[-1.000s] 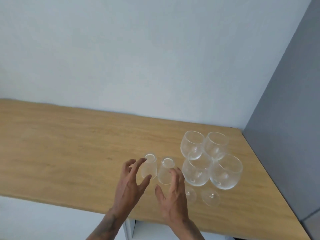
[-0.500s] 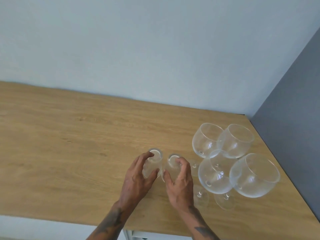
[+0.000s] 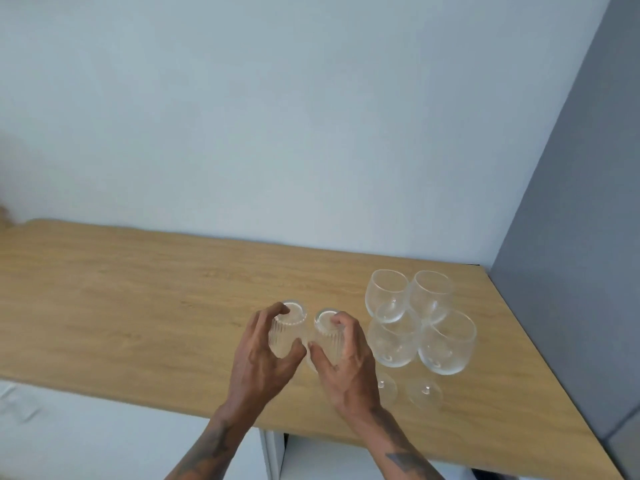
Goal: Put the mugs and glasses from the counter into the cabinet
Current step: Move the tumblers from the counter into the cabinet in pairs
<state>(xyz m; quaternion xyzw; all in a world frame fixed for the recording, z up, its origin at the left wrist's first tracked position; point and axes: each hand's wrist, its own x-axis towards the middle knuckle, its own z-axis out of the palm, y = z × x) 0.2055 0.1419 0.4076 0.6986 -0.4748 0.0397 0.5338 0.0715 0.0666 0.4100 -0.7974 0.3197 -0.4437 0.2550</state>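
Ribbed clear tumblers (image 3: 289,329) upside down in both hands' grip, wooden counter (image 3: 138,306).

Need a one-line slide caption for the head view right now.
Both hands grasp ribbed tumblers on the wooden counter: left hand on one, right hand on the other, beside four stemmed glasses.

Both hands closed around small glasses, low in the frame's centre.

The left hand (image 3: 258,358) comes up from the bottom edge, back to the camera, fingers curled over the top of the left glass (image 3: 289,327) and thumb pressed against its near side. The right hand (image 3: 348,362) mirrors it just beside, fingers hooked over the right glass (image 3: 327,332), thumb on its left side. Both forearms are bare and tattooed.
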